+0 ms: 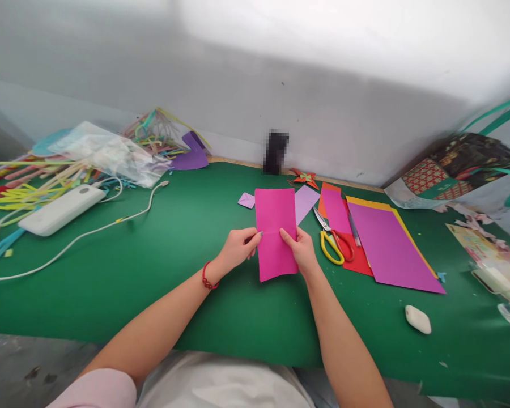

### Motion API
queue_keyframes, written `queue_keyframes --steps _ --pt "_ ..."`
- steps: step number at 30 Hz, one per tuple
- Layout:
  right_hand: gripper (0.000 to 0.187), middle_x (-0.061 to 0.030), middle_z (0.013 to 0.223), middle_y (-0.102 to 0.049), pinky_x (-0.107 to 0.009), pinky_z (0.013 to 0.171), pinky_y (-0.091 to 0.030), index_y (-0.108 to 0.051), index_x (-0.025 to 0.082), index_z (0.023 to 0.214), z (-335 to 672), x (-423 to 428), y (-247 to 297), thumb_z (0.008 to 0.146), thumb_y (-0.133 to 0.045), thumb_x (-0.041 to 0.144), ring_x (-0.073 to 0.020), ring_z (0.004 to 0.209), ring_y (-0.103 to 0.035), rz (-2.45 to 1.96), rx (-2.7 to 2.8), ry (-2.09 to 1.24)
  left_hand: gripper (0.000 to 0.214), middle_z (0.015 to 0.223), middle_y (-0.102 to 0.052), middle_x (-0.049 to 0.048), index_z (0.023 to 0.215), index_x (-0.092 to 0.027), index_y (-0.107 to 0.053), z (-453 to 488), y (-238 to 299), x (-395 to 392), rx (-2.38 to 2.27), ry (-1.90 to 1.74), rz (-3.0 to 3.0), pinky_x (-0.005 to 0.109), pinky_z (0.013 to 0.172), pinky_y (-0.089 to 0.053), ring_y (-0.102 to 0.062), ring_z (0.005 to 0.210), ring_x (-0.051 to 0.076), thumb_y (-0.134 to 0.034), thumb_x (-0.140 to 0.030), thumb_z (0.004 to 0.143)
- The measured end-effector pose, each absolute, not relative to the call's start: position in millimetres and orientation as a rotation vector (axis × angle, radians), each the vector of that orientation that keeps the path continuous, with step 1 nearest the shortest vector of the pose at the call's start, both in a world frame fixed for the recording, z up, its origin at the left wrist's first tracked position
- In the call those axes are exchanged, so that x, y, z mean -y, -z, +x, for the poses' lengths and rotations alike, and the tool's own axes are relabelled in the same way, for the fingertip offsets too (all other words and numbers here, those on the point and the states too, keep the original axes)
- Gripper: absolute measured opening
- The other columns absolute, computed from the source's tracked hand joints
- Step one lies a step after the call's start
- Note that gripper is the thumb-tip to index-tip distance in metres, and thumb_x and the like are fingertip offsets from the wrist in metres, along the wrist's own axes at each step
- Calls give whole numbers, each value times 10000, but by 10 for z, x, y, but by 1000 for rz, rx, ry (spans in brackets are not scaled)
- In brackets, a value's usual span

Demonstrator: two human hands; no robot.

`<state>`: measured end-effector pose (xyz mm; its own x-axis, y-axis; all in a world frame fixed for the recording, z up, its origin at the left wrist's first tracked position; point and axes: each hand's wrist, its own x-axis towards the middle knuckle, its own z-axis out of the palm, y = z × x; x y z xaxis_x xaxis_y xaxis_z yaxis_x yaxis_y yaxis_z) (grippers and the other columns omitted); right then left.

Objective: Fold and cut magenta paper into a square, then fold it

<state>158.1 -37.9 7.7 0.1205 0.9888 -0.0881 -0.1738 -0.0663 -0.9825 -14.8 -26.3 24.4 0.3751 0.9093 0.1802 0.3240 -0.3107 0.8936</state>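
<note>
A pink sheet of paper (pixel 275 226) lies upright on the green table (pixel 178 255) in front of me, with a faint crease across its middle. My left hand (pixel 238 249) pinches its left edge at the crease; a red bracelet (pixel 207 277) is on that wrist. My right hand (pixel 301 249) pinches the right edge at the same height. Both hands are closed on the sheet.
Yellow-and-red scissors (pixel 334 241) lie right of the sheet beside a stack of purple, red and yellow paper (pixel 386 246). A white eraser (pixel 417 318) sits front right. A white power bank (pixel 62 208) with cable, paper strips and a plastic bag are at left. A patterned bag (pixel 459 164) stands back right.
</note>
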Motion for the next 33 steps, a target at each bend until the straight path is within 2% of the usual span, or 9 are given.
queue_keyframes --steps 9,14,19,23,30,33 --pt "438 -17 663 -651 -287 559 -465 -633 180 745 1597 392 -103 655 -598 607 -181 636 -592 -1245 981 -1266 380 381 -420 -76 504 -187 -380 -177 -214 235 -1065 -948 1772 186 403 -329 -389 326 53 -405 -358 842" --pt "426 -7 647 -635 -280 547 -441 -612 180 708 1622 402 -129 648 -613 601 -161 595 -559 -1236 978 -1257 390 411 -453 -60 529 -186 -406 -166 -210 225 -1010 -915 1700 203 428 -364 -433 363 70 -397 -408 850" --pt "402 3 651 -630 -280 568 -430 -609 187 704 1634 417 -157 635 -639 581 -153 595 -552 -1217 973 -1327 345 521 -495 -44 642 -187 -444 -159 -191 170 -918 -1012 1577 227 475 -414 -501 461 99 -408 -471 836" --pt "404 -5 680 -635 -289 593 -437 -619 187 734 1603 418 -170 636 -635 579 -170 633 -567 -1214 1031 -1422 356 485 -467 -48 597 -189 -414 -181 -195 131 -1027 -1084 1526 225 469 -397 -479 439 96 -431 -458 829" --pt "379 44 529 -499 -234 488 -346 -521 204 639 1624 383 -132 655 -618 570 -115 524 -446 -1284 1005 -998 372 465 -462 -52 548 -185 -413 -149 -183 169 -1010 -977 1587 216 464 -379 -466 434 91 -453 -440 816" --pt "384 47 497 -472 -232 470 -334 -497 205 607 1643 385 -118 677 -597 569 -110 503 -427 -1320 1004 -922 378 453 -479 -50 545 -183 -426 -120 -173 198 -1004 -914 1598 216 455 -382 -472 420 93 -453 -449 812"
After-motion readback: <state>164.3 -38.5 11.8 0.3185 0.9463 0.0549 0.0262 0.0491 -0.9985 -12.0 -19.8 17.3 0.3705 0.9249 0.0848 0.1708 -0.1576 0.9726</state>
